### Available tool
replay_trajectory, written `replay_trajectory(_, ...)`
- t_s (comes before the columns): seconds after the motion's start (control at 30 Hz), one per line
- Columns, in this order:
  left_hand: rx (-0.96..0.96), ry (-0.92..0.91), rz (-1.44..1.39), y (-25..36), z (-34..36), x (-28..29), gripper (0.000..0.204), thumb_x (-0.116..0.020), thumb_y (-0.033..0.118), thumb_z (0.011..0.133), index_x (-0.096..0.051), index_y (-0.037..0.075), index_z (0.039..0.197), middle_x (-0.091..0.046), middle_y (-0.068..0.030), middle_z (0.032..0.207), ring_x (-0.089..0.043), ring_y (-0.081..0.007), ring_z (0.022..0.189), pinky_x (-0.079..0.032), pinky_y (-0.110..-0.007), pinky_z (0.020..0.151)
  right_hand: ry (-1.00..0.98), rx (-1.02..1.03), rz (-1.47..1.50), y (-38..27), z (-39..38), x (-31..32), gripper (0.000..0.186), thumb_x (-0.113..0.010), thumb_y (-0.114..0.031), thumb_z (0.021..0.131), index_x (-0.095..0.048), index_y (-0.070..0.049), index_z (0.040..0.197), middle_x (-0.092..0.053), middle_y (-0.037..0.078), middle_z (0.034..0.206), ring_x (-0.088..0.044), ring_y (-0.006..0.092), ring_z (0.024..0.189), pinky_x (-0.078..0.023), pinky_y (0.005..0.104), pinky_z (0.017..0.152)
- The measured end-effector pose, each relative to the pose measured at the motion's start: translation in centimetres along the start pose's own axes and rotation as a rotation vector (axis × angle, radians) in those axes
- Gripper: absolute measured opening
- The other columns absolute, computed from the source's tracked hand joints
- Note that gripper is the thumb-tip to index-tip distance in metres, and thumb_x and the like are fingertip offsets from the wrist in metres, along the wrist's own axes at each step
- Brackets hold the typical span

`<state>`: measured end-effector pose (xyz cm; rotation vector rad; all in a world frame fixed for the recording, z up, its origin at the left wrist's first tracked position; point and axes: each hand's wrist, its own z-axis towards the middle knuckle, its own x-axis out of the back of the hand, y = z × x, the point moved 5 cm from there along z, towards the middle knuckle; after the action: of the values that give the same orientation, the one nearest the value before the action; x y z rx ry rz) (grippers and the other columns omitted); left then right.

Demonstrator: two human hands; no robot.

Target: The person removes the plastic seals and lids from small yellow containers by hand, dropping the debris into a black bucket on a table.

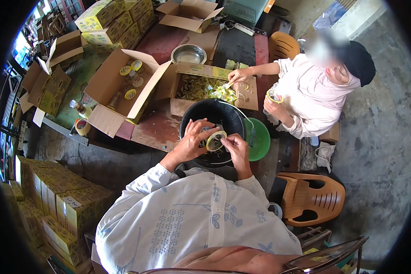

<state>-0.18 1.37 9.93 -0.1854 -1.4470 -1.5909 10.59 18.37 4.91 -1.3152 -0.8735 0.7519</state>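
At the lower edge of the head view lie dark, thin-framed eyeglasses (326, 257), beyond them a white long-sleeved shirt with a blue-grey print (187, 219). The left hand (192, 140) has its fingers curled around a clear round container with a yellow rim (209, 143); the right hand (238, 150) pinches that rim from the other side. The container is above a black plastic bucket (234, 119), next to a green round basin (263, 141). On the reddish counter (153, 128) stand a brown cardboard box of yellow-green scraps (181, 106) and an open brown cardboard box (147, 93) containing clear, yellow-lidded jars (136, 65). At right, a co-worker in a pale top (322, 100) reaches into the scraps.
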Motion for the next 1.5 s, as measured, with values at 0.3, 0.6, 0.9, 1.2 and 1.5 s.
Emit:
replay_trajectory(0.3, 0.190, 0.314, -0.318, -0.7, -1.5, 0.5, 0.054, -0.075, 0.005, 0.082, -0.063, 0.006, 0.135, -0.050, -0.0140, 0.130, -0.058, -0.0261, 0.117, -0.056, -0.036, 0.089, 0.188, 0.165, 0.054, 0.7, 1.1, 0.3, 0.016, -0.081, -0.004, 0.088, -0.067, 0.004, 0.085, -0.061, 0.003, 0.086, -0.058, 0.0063, 0.070, -0.047, 0.0229, 0.062)
replay_trajectory(0.6, 0.054, 0.464, 0.066, 3.4, -1.5, -0.6, 0.026, -0.080, 0.013, 0.085, -0.072, 0.002, 0.108, -0.067, -0.0122, 0.093, -0.062, -0.0315, 0.087, -0.053, -0.041, 0.075, 0.250, 0.431, -0.170, -3.2, 0.0, -1.0, 0.017, -0.081, 0.002, 0.084, -0.064, 0.001, 0.085, -0.059, 0.006, 0.086, -0.060, 0.0114, 0.070, -0.049, 0.0261, 0.061)
replay_trajectory(0.9, 0.431, 0.416, -0.551, 0.5, -0.8, -3.7, 0.022, -0.073, 0.019, 0.097, -0.072, -0.001, 0.107, -0.066, -0.0023, 0.073, -0.054, -0.0054, 0.071, -0.045, -0.025, 0.062, 0.278, 0.738, -0.507, -5.5, -1.8, -2.3, 0.019, -0.085, -0.002, 0.077, -0.073, -0.006, 0.091, -0.060, 0.006, 0.083, -0.063, 0.0230, 0.075, -0.051, 0.0360, 0.064)
replay_trajectory(1.2, 0.372, 0.527, -0.546, -2.0, -0.3, -3.9, 0.027, -0.063, 0.020, 0.103, -0.072, -0.004, 0.110, -0.076, -0.0127, 0.090, -0.072, -0.0164, 0.086, -0.056, -0.030, 0.079, 0.121, 0.575, -0.352, -5.0, -1.4, -1.1, 0.018, -0.077, 0.004, 0.083, -0.073, -0.004, 0.099, -0.064, 0.009, 0.094, -0.065, 0.0246, 0.083, -0.053, 0.0349, 0.071)
replay_trajectory(1.5, 0.338, 0.332, -0.761, -1.1, 0.3, -3.9, 0.043, -0.069, 0.018, 0.100, -0.058, -0.007, 0.132, -0.070, -0.0080, 0.109, -0.063, -0.0126, 0.101, -0.050, -0.028, 0.092, 0.073, 0.470, -0.221, -4.3, -0.8, -0.3, 0.016, -0.073, 0.006, 0.087, -0.070, -0.003, 0.101, -0.066, 0.010, 0.097, -0.066, 0.0204, 0.078, -0.053, 0.0317, 0.067)
